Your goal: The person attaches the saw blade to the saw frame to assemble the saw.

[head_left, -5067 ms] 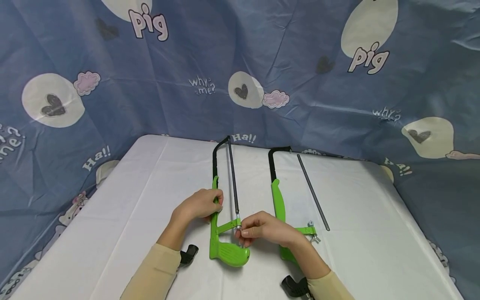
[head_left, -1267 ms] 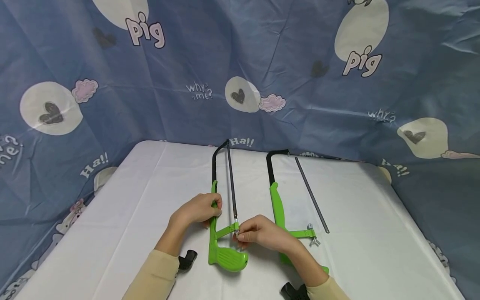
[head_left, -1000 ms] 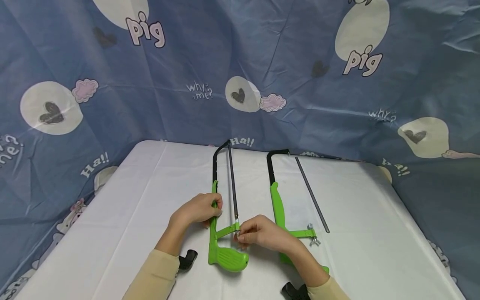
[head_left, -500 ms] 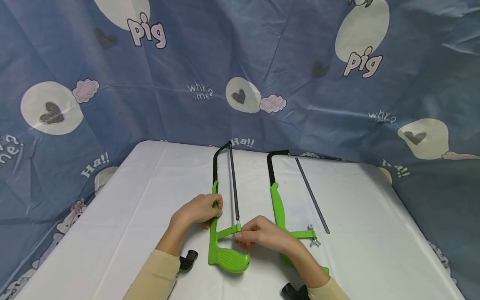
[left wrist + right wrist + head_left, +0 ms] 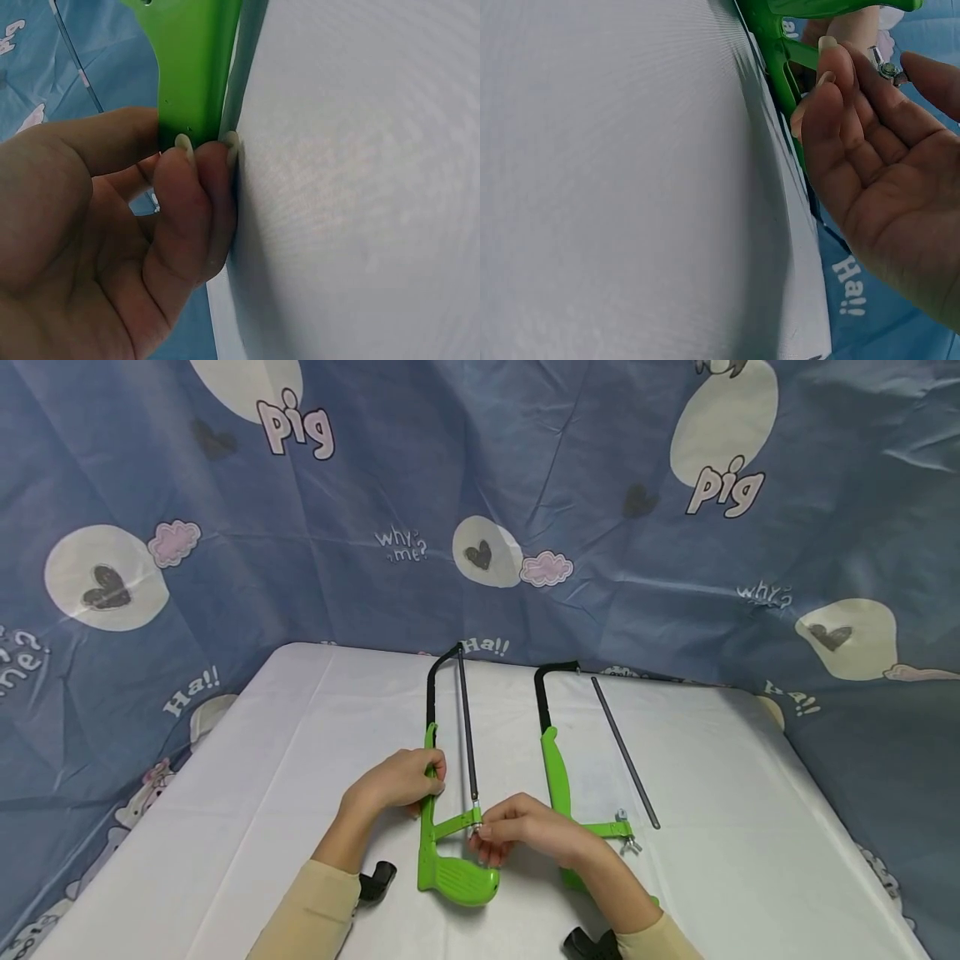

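On white table (image 5: 247,793), centre of head view, lies green hacksaw (image 5: 450,868), blade (image 5: 467,735) running toward 12 o'clock. L hand (image 5: 397,779) at its 9 o'clock grips the frame, fingers curled round; L wrist cam shows nails pressed on green edge, not visible from head. R hand (image 5: 525,828) at 3 o'clock pinches small wing nut (image 5: 889,70) w/ fingertips; only R wrist cam shows the metal bit clearly. 2nd hacksaw (image 5: 558,768) w/ loose blade (image 5: 624,752) sits at 2 o'clock.

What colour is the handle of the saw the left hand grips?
Bright green, on the saw handle; clearest in the head view.
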{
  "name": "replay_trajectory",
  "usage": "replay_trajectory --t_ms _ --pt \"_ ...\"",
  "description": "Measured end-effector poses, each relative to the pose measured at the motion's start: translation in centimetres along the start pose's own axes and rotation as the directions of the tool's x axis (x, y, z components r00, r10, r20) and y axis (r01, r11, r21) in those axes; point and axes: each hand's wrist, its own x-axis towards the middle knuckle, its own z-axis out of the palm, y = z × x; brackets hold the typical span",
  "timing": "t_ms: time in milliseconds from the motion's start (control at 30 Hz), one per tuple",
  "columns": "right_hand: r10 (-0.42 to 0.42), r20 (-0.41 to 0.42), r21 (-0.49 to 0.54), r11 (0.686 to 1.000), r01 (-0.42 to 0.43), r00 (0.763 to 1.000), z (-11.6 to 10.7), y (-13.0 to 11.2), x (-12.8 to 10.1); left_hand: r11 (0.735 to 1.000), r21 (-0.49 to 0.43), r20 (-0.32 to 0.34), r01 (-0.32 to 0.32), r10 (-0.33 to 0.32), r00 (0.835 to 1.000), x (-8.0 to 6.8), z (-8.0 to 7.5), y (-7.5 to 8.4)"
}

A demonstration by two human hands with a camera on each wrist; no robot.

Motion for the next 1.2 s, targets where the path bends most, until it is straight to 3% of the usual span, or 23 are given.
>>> replay_trajectory --t_ms 333,633,1200 --pt "-0.019 0.07 0.095 0.995 0.012 0.997 -0.19 0.21 -0.11 1.0 0.01 0.0 -0.008 0.008 1.0 0.05 -0.07 -0.06" --pt "-0.017 0.058 0.102 0.995 0.011 0.998 0.14 0.45 0.05 1.0 0.005 0.008 -0.012 0.012 1.0 0.03 -0.01 -0.12" --pt "-0.054 -0.092 -0.137 0.99 0.041 0.994 0.61 0.75 0.52 1.0 0.01 0.006 -0.01 0.01 1.0 0.21 0.01 -0.25"
